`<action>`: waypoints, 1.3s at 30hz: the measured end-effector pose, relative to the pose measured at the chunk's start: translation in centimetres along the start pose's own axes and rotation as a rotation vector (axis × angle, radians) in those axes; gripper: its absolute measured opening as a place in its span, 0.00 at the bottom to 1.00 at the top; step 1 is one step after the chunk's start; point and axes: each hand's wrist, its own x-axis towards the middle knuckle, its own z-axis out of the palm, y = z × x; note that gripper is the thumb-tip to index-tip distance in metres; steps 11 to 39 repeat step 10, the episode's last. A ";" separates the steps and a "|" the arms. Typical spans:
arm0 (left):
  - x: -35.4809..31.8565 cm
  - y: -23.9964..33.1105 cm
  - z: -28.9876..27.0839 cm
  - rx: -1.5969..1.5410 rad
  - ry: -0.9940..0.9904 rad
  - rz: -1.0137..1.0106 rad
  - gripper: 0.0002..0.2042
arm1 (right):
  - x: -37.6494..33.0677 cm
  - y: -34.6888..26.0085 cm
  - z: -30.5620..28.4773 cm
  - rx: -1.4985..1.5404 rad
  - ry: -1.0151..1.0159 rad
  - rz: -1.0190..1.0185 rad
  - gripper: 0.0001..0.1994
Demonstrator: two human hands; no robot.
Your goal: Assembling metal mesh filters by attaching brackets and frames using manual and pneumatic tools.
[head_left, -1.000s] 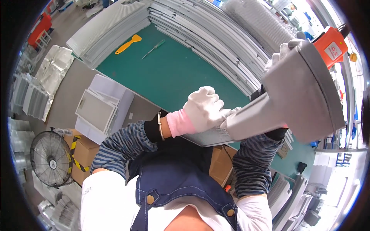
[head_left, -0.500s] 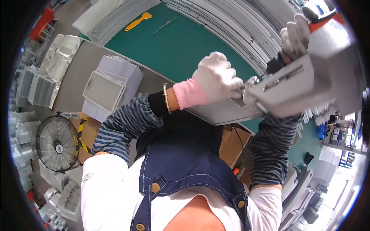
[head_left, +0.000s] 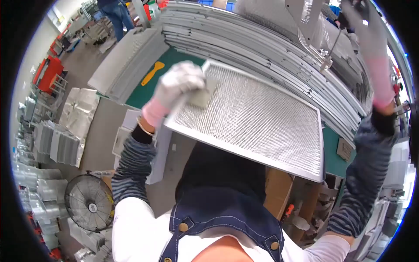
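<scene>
A filter panel [head_left: 257,118] with silvery mesh and a pale metal frame lies tilted in front of me. At its left end, my left hand [head_left: 184,81], in a white glove with a pink cuff, is closed around a beige-grey flat block [head_left: 201,98]. The block overlaps the panel's corner; whether they touch is unclear. My right hand [head_left: 370,37] is raised at the upper right, away from the panel, with its fingers smeared by motion. Near it are a dark-handled thin rod [head_left: 336,41] and a grey slotted metal tool [head_left: 305,12].
Long pale frame strips [head_left: 262,56] are stacked behind the panel. A yellow scraper [head_left: 152,73] lies on the green mat [head_left: 173,56]. A black fan [head_left: 89,203] stands at the lower left, and a calculator-like item [head_left: 345,149] sits at the right. Someone's legs [head_left: 115,19] show at the far left.
The slotted tool and my right hand have moved up and away from the panel. My left hand has moved left with the block in it. The panel now shows whole, covering more mat.
</scene>
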 end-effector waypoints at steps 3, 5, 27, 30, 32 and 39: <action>-7.0 -3.2 3.3 0.275 -0.185 0.002 0.08 | -10.2 4.2 2.1 0.018 -0.134 -0.339 0.23; -8.7 -6.0 4.1 0.462 -0.285 -0.143 0.10 | -17.9 7.1 1.3 -0.050 -0.505 -0.244 0.26; -6.2 -13.3 5.6 0.445 -0.074 -0.734 0.15 | -29.6 9.4 1.5 -0.086 -1.139 0.208 0.35; -6.2 -13.3 5.6 0.445 -0.074 -0.734 0.15 | -29.6 9.4 1.5 -0.086 -1.139 0.208 0.35; -6.2 -13.3 5.6 0.445 -0.074 -0.734 0.15 | -29.6 9.4 1.5 -0.086 -1.139 0.208 0.35; -6.2 -13.3 5.6 0.445 -0.074 -0.734 0.15 | -29.6 9.4 1.5 -0.086 -1.139 0.208 0.35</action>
